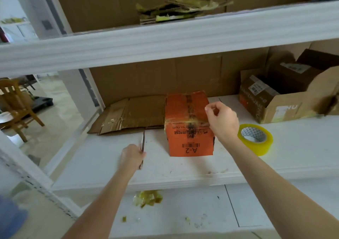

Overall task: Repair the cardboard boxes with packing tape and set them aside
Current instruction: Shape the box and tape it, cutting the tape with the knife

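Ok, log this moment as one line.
left hand grips metal tool, left of box | right hand above box top, fingers pinched, contents unclear | tape roll on shelf, right of box

The orange cardboard box (189, 128) just below the right hand (222, 118) reads "A-2", upside down, under a barcode (190, 145) on its near face. Its other print is blurred.

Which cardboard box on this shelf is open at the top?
The large brown cardboard box at far right, with smaller boxes inside. The orange cardboard box is taped shut; the brown cardboard sheet lies flat.
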